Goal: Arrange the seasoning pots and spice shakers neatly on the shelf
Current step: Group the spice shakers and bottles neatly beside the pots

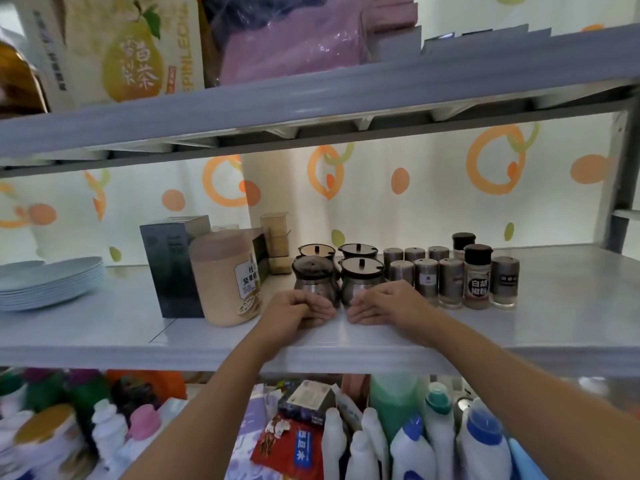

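Several steel seasoning pots with dark lids stand in a two-by-two block on the grey shelf. The front-left pot and front-right pot are nearest me. My left hand curls against the base of the front-left pot. Against the base of the front-right pot rests my right hand, fingers together and flat. To the right, several spice shakers stand in two rows, among them a dark-capped white pepper shaker.
A tall beige canister and a dark box stand left of the pots, with stacked pale plates farther left. Clear small boxes sit behind. The shelf below holds several bottles and packets.
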